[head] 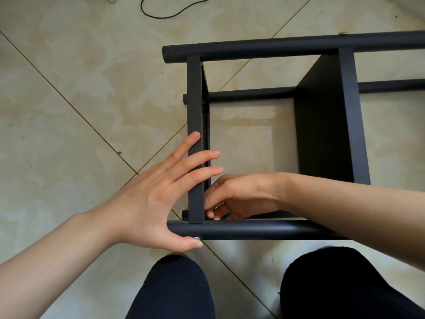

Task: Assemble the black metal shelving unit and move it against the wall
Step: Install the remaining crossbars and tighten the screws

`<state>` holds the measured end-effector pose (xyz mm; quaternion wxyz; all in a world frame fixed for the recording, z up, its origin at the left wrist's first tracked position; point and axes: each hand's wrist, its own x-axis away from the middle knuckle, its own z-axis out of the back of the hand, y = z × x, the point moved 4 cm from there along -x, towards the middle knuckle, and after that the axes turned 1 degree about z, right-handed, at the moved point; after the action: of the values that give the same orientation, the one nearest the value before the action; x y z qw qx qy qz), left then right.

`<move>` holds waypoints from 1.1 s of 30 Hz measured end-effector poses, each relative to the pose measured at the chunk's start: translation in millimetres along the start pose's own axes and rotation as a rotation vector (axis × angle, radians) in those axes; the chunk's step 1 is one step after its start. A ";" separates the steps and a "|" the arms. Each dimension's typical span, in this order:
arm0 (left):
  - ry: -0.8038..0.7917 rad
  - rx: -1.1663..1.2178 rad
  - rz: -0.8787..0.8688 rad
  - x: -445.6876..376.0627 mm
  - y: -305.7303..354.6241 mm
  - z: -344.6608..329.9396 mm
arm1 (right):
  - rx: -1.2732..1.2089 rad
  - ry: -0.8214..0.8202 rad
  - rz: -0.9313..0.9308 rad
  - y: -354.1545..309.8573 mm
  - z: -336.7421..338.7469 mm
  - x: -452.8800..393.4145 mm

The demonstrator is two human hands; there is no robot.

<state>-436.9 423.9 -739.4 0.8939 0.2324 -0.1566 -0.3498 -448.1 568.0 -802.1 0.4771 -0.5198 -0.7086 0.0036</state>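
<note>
On the tiled floor, the black shelving unit is lying on its side, partly assembled, with fastening and the move to the wall seemingly remaining. The left hand is pressing spread fingers on the end shelf, thumb beside a screw. The right hand is pinching something small inside that corner.

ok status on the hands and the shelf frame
Left hand flat on end panel, thumb by screw. Right hand pinching something small inside the corner. Shelf frame on its side. Nothing blocking.
</note>
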 end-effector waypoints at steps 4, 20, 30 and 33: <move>0.002 -0.003 -0.005 -0.2 -0.2 -0.4 | 0.023 0.009 -0.013 -0.3 3.2 2.3; 0.013 0.040 -0.010 -1.2 0.5 0.0 | 0.046 0.025 -0.017 0.9 2.5 -1.5; 0.018 0.046 -0.011 -1.1 0.8 0.5 | 0.054 0.037 -0.046 0.0 3.9 -0.1; 0.018 0.044 -0.011 -1.2 1.1 0.7 | 0.110 0.068 -0.046 -0.6 4.3 -0.2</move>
<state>-437.5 425.2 -738.4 0.8881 0.2562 -0.1550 -0.3488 -451.4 569.7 -804.3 0.5287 -0.4763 -0.7025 0.0138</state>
